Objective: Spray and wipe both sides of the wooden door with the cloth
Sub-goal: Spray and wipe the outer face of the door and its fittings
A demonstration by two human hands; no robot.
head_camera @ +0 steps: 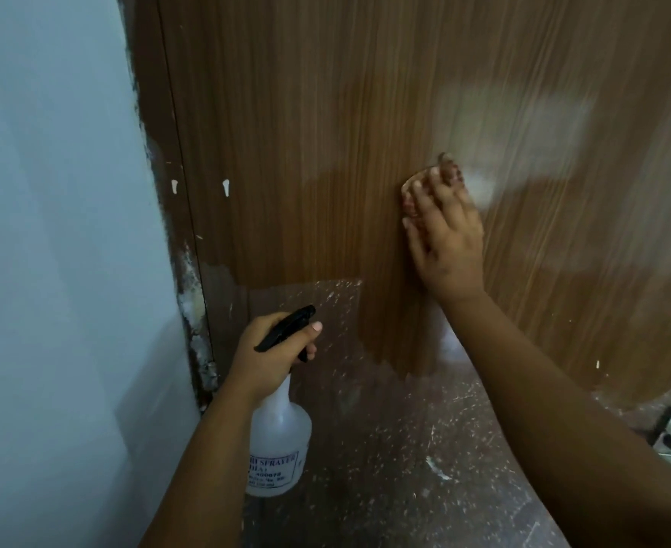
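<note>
Now right hand (442, 235) presses cloth (429, 179) to door (326, 132) — left hand (270, 354) grips sprayer (280, 433).

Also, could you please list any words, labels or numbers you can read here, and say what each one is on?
"SPRAYER": top line of the label on the spray bottle; the letters before it are unclear.
A number, perhaps "400878": same label, too blurred to be sure.
Lower label lines: too small and blurred to read.
Wooden door: no text.

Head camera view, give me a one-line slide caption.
Right hand presses a cloth against the wooden door while left hand holds a spray bottle.
</note>
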